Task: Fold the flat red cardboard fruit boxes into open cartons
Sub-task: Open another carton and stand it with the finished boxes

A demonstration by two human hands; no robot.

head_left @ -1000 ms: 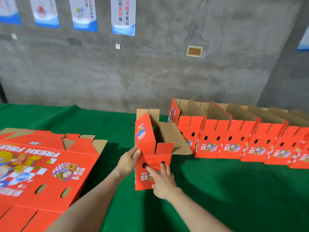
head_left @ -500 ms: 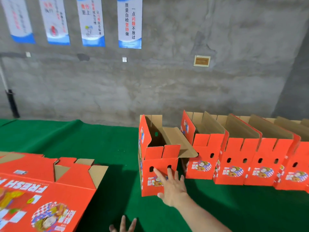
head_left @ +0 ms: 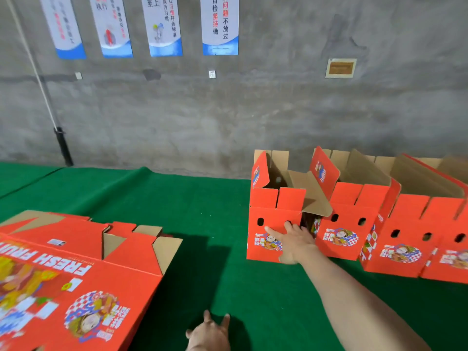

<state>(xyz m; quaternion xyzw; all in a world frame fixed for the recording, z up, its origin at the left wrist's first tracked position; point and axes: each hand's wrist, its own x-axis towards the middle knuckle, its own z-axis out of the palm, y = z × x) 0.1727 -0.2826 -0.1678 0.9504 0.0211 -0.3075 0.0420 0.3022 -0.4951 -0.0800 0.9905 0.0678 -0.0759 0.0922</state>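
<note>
A folded red carton [head_left: 272, 206] stands upright on the green table, its brown top flaps open, at the left end of a row of folded red cartons [head_left: 395, 224]. My right hand [head_left: 293, 240] presses flat against its front panel, fingers straight, just below the two vent holes. A stack of flat red fruit boxes [head_left: 76, 274] lies at the lower left, printed "FRESH FRUIT". My left hand [head_left: 209, 333] hovers low at the bottom edge with relaxed fingers and holds nothing.
The green cloth table [head_left: 177, 198] runs back to a grey concrete wall with hanging posters [head_left: 220, 24]. A black pipe foot [head_left: 63, 145] stands at the far left by the wall. The row of cartons fills the right side.
The left hand has let go of the carton and dropped to the bottom edge. The right hand has pushed the carton back and to the right, against the row. The view has tilted up.
</note>
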